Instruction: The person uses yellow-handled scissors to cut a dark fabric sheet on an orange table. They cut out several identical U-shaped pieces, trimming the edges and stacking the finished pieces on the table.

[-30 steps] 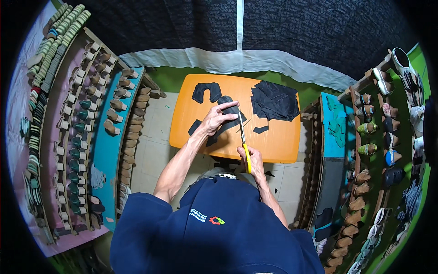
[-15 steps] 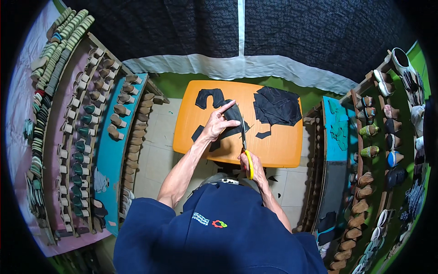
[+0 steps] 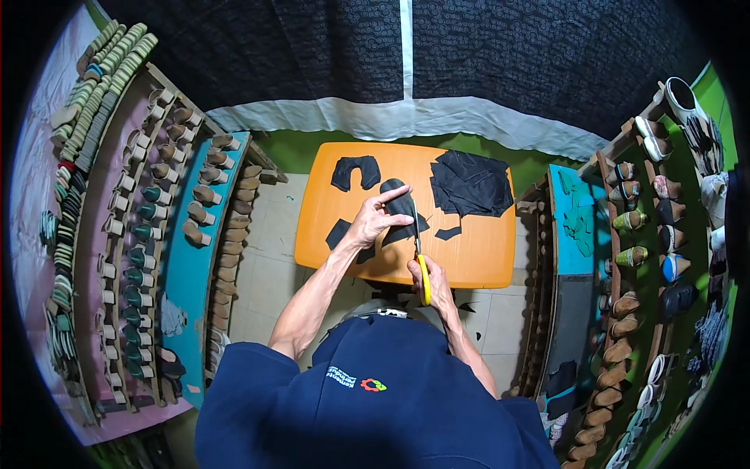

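My left hand pinches a dark, rounded piece of material between its fingers and thumb above the orange table. Yellow-handled scissors are in my right hand, their blades pointing away from me along the right edge of that piece. Whether the blades are fully closed is too small to tell. Beyond my left hand lies a U-shaped black piece. To the right is a pile of black cut pieces, with a small black scrap in front of it. Another black piece lies partly behind my left wrist.
Racks of wooden shoe lasts stand on the left beside a blue board. On the right, shelves hold more lasts and shoes, next to a blue surface with green scraps. A dark patterned curtain hangs behind the table.
The held piece has turned and come slightly lower in my left hand. The scissor blades, spread before, look closer together. The whole view has shifted a little.
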The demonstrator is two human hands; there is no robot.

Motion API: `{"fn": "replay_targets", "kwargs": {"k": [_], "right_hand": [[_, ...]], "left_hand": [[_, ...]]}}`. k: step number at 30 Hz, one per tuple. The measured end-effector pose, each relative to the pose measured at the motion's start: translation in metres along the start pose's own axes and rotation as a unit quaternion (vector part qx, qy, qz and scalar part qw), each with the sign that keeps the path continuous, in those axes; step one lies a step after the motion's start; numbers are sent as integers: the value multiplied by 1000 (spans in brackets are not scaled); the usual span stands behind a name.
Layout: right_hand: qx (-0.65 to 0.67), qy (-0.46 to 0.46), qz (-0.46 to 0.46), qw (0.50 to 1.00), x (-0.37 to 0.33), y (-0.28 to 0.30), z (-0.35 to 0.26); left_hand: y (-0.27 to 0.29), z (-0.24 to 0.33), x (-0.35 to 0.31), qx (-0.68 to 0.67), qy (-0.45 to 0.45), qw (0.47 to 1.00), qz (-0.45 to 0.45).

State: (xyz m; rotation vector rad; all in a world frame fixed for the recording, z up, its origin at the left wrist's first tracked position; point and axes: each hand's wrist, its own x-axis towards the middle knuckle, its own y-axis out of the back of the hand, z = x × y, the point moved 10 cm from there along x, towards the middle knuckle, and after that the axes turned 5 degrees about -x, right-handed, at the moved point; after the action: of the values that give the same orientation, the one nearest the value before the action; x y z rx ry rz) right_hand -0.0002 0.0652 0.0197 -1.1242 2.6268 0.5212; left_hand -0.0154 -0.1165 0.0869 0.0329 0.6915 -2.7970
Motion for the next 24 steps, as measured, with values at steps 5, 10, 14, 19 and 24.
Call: {"fn": "replay_targets", "kwargs": {"k": [5, 10, 14, 19, 24], "right_hand": [[10, -10, -8, 1000, 3, -1, 0], [-24, -14, 12, 1000, 2, 5, -6], [6, -21, 26, 999, 6, 5, 6], [28, -31, 35, 999, 4, 7, 5], [58, -29, 28, 997, 7, 3, 1]], "left_hand": [[-3, 1, -2, 12, 0, 1000, -12], [1, 1, -1, 27, -12, 1000, -4], [6, -1, 1, 40, -7, 999, -3], [4, 2, 4, 17, -8, 1000, -2], [10, -9, 5, 50, -4, 999, -14]]}}
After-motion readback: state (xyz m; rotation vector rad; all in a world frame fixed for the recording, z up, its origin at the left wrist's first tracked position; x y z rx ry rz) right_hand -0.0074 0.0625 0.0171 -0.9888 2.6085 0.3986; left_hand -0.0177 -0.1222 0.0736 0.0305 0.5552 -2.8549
